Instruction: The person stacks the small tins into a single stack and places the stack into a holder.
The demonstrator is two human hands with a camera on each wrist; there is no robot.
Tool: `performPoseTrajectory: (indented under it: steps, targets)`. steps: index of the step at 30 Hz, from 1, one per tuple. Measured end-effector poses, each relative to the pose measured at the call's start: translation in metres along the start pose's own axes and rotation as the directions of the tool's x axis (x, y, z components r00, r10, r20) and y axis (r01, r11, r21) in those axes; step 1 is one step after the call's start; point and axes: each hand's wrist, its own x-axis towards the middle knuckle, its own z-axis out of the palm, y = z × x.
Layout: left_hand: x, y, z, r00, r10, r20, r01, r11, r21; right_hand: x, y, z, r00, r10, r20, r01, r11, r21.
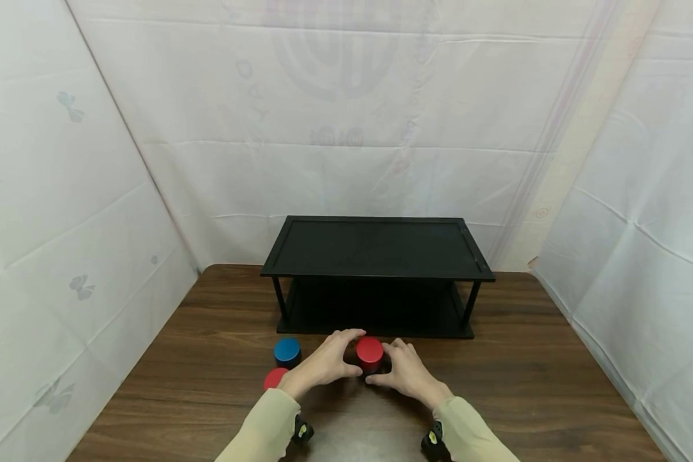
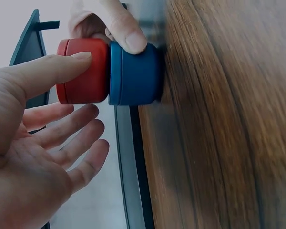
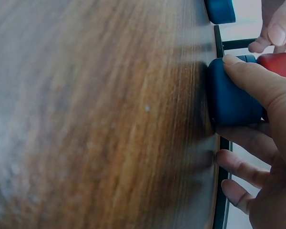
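A red round tin (image 1: 369,351) sits on top of a blue round tin (image 2: 136,74), which stands on the table just in front of the black rack. My right hand (image 1: 407,371) pinches the lower blue tin between thumb and index finger; its other fingers are spread. Around the red tin's left side my left hand (image 1: 332,360) curves loosely, its thumb crossing in front of the tin in the left wrist view. The right wrist view shows a gap between the left thumb and the red tin.
Left of my left hand stand another blue tin (image 1: 287,351) and another red tin (image 1: 275,378), partly hidden by the wrist. Behind is a black two-level rack (image 1: 375,247). White sheeting (image 1: 346,173) hangs around the brown wooden table (image 1: 208,359).
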Motion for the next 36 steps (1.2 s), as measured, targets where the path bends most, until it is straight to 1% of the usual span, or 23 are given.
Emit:
performPoseTrajectory:
  steps: [8, 13, 17, 25, 33, 36]
  targets:
    - [-0.012, -0.004, -0.007, 0.998, 0.01, -0.063, -0.012, 0.999, -0.03, -0.001, -0.001, 0.0, 1.0, 0.015, 0.004, -0.015, 1.0, 0.003]
    - [-0.017, -0.008, -0.01, 0.996, -0.013, -0.092, 0.01, 0.999, -0.032, 0.0, -0.001, 0.001, 0.999, 0.036, 0.016, -0.036, 0.999, 0.01]
    - [-0.02, -0.011, -0.012, 0.993, -0.02, -0.118, 0.017, 1.0, -0.021, 0.001, -0.001, 0.001, 0.999, 0.043, 0.019, -0.044, 0.999, 0.011]
    - [-0.028, -0.016, -0.013, 0.981, -0.043, -0.187, 0.043, 0.999, -0.003, 0.001, 0.0, 0.0, 1.0, 0.015, 0.017, -0.015, 1.0, 0.006]
    - [-0.035, -0.018, -0.016, 0.974, -0.071, -0.215, 0.071, 0.997, -0.009, 0.0, 0.0, 0.0, 1.0, 0.011, 0.011, -0.011, 1.0, 0.008]
    - [-0.039, -0.019, -0.017, 0.968, -0.082, -0.236, 0.084, 0.996, -0.004, 0.0, 0.001, 0.0, 1.0, 0.013, 0.014, -0.013, 1.0, 0.005]
